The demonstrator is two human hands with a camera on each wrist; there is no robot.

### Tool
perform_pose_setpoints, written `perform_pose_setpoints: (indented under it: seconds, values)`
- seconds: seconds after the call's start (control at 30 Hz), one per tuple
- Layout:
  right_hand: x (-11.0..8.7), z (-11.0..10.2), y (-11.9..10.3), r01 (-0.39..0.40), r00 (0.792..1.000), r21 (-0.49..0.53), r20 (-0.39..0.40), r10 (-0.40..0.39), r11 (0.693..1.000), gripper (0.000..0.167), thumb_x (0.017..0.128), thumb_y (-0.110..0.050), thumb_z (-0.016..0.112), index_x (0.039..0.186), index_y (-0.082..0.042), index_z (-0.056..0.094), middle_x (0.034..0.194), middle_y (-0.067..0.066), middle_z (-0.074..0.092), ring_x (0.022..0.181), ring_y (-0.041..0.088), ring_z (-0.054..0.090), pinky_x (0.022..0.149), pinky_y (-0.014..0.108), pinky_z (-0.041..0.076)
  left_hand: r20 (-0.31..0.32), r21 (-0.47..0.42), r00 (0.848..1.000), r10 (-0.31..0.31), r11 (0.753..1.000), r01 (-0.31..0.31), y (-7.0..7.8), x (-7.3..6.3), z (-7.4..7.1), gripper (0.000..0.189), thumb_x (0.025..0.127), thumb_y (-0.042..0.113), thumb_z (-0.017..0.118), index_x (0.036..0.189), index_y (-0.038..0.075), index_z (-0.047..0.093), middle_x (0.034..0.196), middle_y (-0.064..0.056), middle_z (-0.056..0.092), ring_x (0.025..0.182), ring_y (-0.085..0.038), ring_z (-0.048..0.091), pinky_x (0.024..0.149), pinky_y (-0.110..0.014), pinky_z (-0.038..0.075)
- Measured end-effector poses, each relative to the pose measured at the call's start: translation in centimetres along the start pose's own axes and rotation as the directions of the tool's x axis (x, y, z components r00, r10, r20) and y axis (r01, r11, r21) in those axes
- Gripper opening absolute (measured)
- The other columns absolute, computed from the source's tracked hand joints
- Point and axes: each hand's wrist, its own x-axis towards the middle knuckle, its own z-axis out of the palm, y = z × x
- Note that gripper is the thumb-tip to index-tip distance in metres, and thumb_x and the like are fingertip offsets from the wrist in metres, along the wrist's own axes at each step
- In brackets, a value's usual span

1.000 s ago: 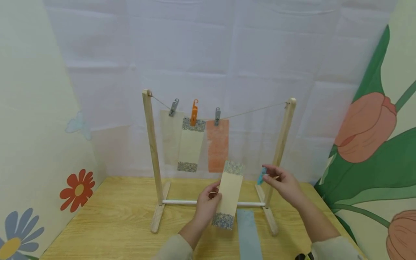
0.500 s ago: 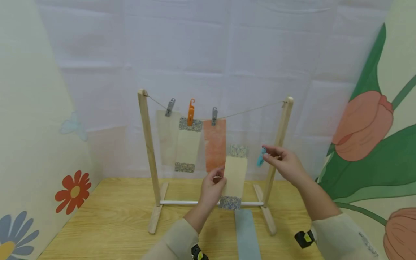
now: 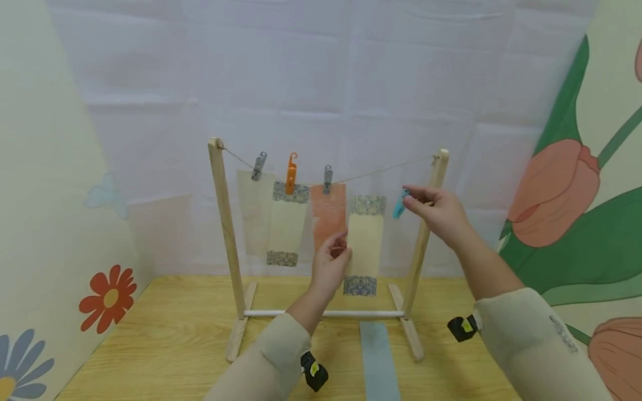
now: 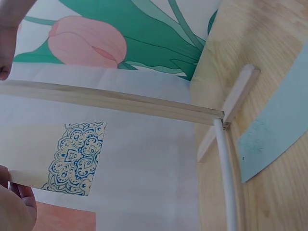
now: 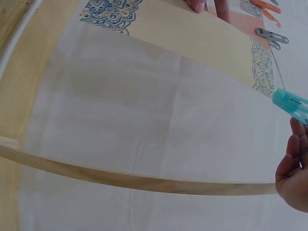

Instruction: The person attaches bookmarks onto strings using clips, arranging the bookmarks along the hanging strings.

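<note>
My left hand (image 3: 330,267) pinches the left edge of a cream strip (image 3: 364,245) with blue lace-patterned ends, held upright just below the string (image 3: 388,169). Part of the strip and one patterned end show in the left wrist view. To its right, my right hand (image 3: 443,214) pinches a turquoise clothespin (image 3: 400,204), apart from the strip in the head view. On the string hang a pale strip (image 3: 253,217), another patterned strip (image 3: 287,225) and an orange strip (image 3: 328,209). A grey clothespin (image 3: 258,166), an orange clothespin (image 3: 291,174) and another grey clothespin (image 3: 327,179) hold them.
The string runs between a left wooden post (image 3: 228,228) and a right wooden post (image 3: 420,262). A white crossbar (image 3: 361,313) joins their feet. A light blue strip (image 3: 378,359) lies on the wooden table (image 3: 170,323). A white sheet (image 3: 401,72) hangs behind.
Both hands have risen, my left with the patterned strip and my right with the turquoise clothespin. The strip now stands beside the hanging orange one, its top close under the string.
</note>
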Motion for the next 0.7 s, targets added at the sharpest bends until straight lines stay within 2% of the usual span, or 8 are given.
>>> perform_pose_setpoints:
  seconds: [0.13, 0.33, 0.53, 0.63, 0.7]
  values:
    - [0.7, -0.2, -1.1, -0.002, 1.0, -0.003, -0.019, 0.002, 1.0, 0.049, 0.096, -0.04, 0.059, 0.134, -0.01, 0.058, 0.123, 0.013, 0.063, 0.096, 0.011, 0.053, 0.08, 0.021, 0.046, 0.01, -0.008, 1.0, -0.006, 1.0, 0.007, 0.6, 0.5, 0.2, 0.041, 0.088, -0.004, 0.059, 0.128, 0.005, 0.062, 0.103, -0.007, 0.058, 0.09, -0.013, 0.055, 0.076, -0.019, 0.048]
    - [1.7, -0.3, -2.4, 0.006, 0.999, -0.005, -0.048, -0.006, 1.0, 0.048, 0.096, -0.04, 0.059, 0.134, -0.01, 0.059, 0.123, 0.013, 0.064, 0.098, 0.013, 0.054, 0.08, 0.023, 0.046, 0.003, -0.031, 1.0, 0.024, 0.999, -0.024, 1.1, 1.3, 0.5, 0.042, 0.087, -0.006, 0.059, 0.128, 0.001, 0.061, 0.1, -0.007, 0.058, 0.088, -0.013, 0.054, 0.075, -0.017, 0.048]
    - [3.0, -0.5, -3.7, -0.001, 0.997, 0.019, -0.08, 0.003, 1.0, 0.045, 0.096, -0.037, 0.06, 0.133, -0.011, 0.06, 0.127, 0.013, 0.064, 0.106, 0.016, 0.056, 0.091, 0.03, 0.046, -0.016, -0.046, 0.998, 0.06, 0.997, -0.061, 1.6, 1.7, 0.8, 0.041, 0.084, -0.009, 0.059, 0.125, -0.003, 0.061, 0.097, -0.007, 0.058, 0.084, -0.011, 0.054, 0.076, -0.017, 0.047]
    - [3.7, -0.5, -4.6, -0.008, 0.995, 0.04, -0.096, 0.012, 0.999, 0.044, 0.095, -0.036, 0.061, 0.131, -0.012, 0.061, 0.127, 0.011, 0.065, 0.104, 0.013, 0.056, 0.093, 0.031, 0.045, -0.028, -0.046, 0.996, 0.084, 0.995, -0.085, 1.8, 1.9, 1.0, 0.04, 0.084, -0.009, 0.059, 0.123, -0.005, 0.062, 0.096, -0.009, 0.059, 0.084, -0.011, 0.054, 0.076, -0.016, 0.046]
    - [4.2, -0.5, -5.2, -0.008, 0.993, 0.052, -0.114, 0.014, 0.999, 0.042, 0.094, -0.036, 0.063, 0.128, -0.011, 0.063, 0.123, 0.009, 0.067, 0.1, 0.011, 0.056, 0.09, 0.029, 0.045, -0.034, -0.044, 0.995, 0.089, 0.995, -0.091, 1.7, 2.0, 1.1, 0.039, 0.084, -0.009, 0.059, 0.123, -0.005, 0.062, 0.097, -0.01, 0.059, 0.083, -0.011, 0.054, 0.076, -0.016, 0.046]
